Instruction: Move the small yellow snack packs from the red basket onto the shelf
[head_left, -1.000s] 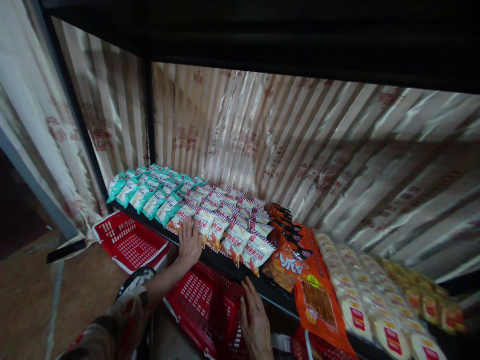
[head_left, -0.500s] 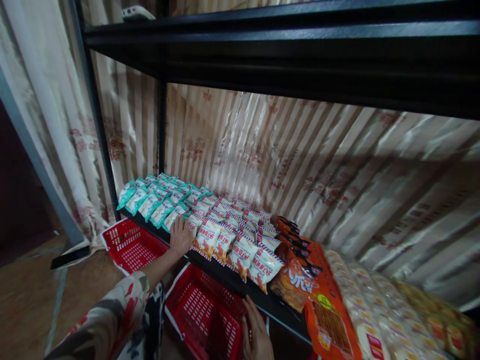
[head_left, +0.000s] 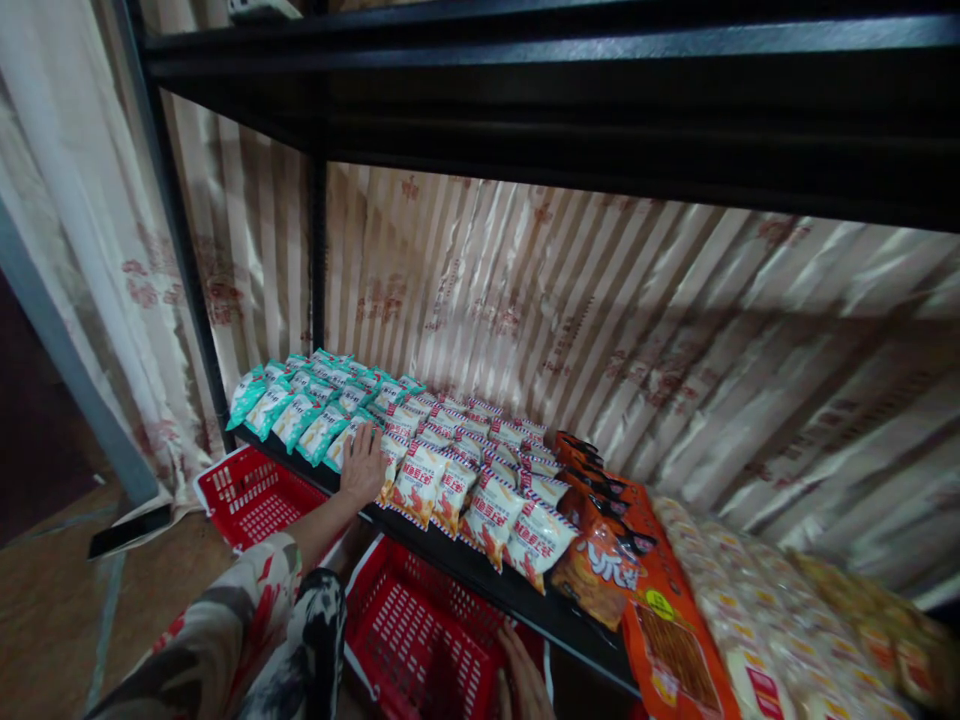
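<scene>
The left grip (head_left: 363, 468), its fingers extended and slightly apart, was the nearer to the glossy, pillow-shaped white packets (head_left: 418, 482) just right of it, their long axes running front to back, while the right grip (head_left: 520, 675), its closure impossible to tell, was at a perforated red plastic basket (head_left: 409, 622).

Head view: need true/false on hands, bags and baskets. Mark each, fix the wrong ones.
1. The white bags sit between the teal bags and the orange packs. True.
2. The left hand is clenched in a fist. False: its fingers are extended.
3. At least two red baskets show below the lower shelf. True.
4. The right hand holds up a teal bag. False: no bag shows in it; it is by a red basket.
</scene>
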